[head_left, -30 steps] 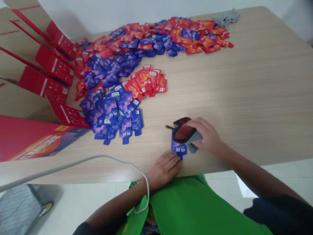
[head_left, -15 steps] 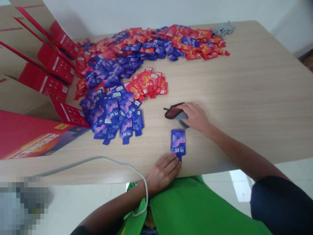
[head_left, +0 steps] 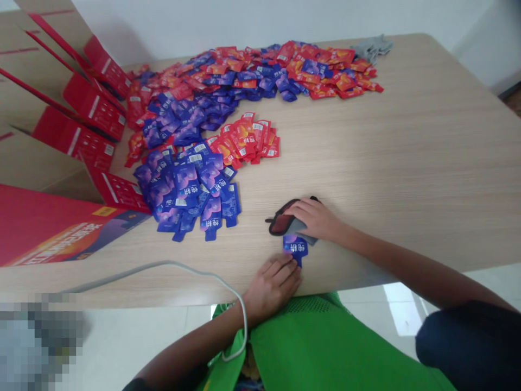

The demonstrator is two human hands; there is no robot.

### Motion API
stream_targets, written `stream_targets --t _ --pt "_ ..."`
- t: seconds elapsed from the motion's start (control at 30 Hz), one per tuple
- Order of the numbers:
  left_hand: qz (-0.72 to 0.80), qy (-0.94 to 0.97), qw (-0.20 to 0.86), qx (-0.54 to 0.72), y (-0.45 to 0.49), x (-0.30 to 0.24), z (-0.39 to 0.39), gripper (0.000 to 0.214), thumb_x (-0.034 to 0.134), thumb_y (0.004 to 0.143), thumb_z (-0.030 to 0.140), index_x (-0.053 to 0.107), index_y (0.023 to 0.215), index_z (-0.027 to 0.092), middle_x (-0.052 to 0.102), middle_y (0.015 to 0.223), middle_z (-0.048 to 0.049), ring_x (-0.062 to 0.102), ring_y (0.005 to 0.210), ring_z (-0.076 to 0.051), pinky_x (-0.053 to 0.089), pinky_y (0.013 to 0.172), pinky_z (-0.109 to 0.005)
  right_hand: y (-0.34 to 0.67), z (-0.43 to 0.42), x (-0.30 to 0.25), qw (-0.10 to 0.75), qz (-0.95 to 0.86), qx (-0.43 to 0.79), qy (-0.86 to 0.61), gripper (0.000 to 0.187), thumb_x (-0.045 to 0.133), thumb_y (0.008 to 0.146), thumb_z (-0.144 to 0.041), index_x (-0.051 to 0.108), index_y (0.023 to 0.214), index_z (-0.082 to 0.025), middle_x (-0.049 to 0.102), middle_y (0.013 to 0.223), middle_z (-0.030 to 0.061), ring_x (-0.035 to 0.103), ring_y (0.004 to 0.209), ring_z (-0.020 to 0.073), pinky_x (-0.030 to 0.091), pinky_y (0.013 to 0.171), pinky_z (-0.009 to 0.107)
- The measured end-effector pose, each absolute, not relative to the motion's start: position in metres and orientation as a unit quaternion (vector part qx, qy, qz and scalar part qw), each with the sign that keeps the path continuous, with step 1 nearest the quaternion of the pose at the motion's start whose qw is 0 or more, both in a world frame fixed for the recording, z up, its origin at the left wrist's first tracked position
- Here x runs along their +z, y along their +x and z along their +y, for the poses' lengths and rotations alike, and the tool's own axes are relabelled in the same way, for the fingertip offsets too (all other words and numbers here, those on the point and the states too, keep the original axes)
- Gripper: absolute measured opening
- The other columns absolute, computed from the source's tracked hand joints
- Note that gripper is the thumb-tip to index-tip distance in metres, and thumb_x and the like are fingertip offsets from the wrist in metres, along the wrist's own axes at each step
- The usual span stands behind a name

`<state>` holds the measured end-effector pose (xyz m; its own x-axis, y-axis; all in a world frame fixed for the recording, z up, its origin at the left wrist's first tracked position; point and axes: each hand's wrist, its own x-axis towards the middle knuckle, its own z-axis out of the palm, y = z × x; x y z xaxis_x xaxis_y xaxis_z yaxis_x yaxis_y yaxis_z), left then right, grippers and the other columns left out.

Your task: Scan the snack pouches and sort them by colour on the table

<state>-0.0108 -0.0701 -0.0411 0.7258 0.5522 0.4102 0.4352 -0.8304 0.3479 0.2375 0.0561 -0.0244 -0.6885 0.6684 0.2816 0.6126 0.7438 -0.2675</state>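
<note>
My right hand (head_left: 315,218) grips a grey tool with a dark red face (head_left: 285,221) and presses it onto the upper part of a blue packet (head_left: 296,248) lying near the table's front edge. My left hand (head_left: 272,282) rests on the table edge, its fingertips pinning the packet's lower tab. Most of the packet is hidden under the tool.
A fan of blue packets (head_left: 191,187) and a smaller group of red packets (head_left: 246,138) lie left of centre, with a long mixed pile (head_left: 252,73) behind. Red cartons (head_left: 87,111) stand at the left. A grey cable (head_left: 163,266) crosses the wooden table (head_left: 407,163)'s front edge. A grey cloth (head_left: 372,46) lies far back.
My right hand lifted the tool away from the packet toward the back, then brought it forward and down onto the packet again. My left hand has stayed on the packet's tab.
</note>
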Motion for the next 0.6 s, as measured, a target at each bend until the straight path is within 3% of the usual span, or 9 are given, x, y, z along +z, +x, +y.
stream_targets --t 0.13,0.27,0.47,0.6 --pt "0.272 0.917 0.115 0.266 -0.010 -0.039 -0.068 0.024 0.067 0.102 0.025 0.071 0.123 0.014 0.076 0.121 -0.0091 0.069 0.122 -0.023 0.058 0.109 -0.040 0.248 0.092 -0.001 0.197 -0.885 0.022 -0.422 0.043 0.070 0.089 -0.021 0.063 0.131 -0.018 0.072 0.122 0.0137 0.065 0.109 0.0321 0.052 0.099 0.048" --pt "0.274 0.915 0.126 0.267 -0.010 -0.035 -0.067 0.024 0.066 0.102 0.026 0.072 0.123 0.015 0.076 0.121 -0.0089 0.068 0.124 -0.024 0.058 0.110 -0.040 0.246 0.062 0.017 0.281 -0.852 0.041 -0.440 0.046 0.069 0.091 -0.032 0.060 0.136 -0.021 0.070 0.127 0.0134 0.063 0.115 0.0329 0.052 0.102 0.049" --pt "0.287 0.912 0.145 0.254 -0.011 -0.034 -0.067 0.020 0.064 0.103 0.026 0.073 0.119 0.017 0.078 0.114 -0.0072 0.075 0.100 -0.021 0.064 0.097 -0.038 0.227 0.006 -0.009 0.175 -0.935 0.121 -0.283 0.030 0.064 0.095 -0.028 0.066 0.124 -0.021 0.075 0.116 0.0089 0.066 0.104 0.0256 0.054 0.092 0.041" --pt "0.278 0.912 0.152 0.260 -0.012 -0.035 -0.066 0.024 0.066 0.102 0.026 0.072 0.123 0.014 0.076 0.122 -0.0092 0.068 0.123 -0.025 0.060 0.108 -0.040 0.229 0.041 -0.024 0.175 -0.921 0.109 -0.329 0.041 0.072 0.091 -0.036 0.065 0.127 -0.017 0.073 0.120 0.0126 0.065 0.109 0.0292 0.053 0.096 0.045"
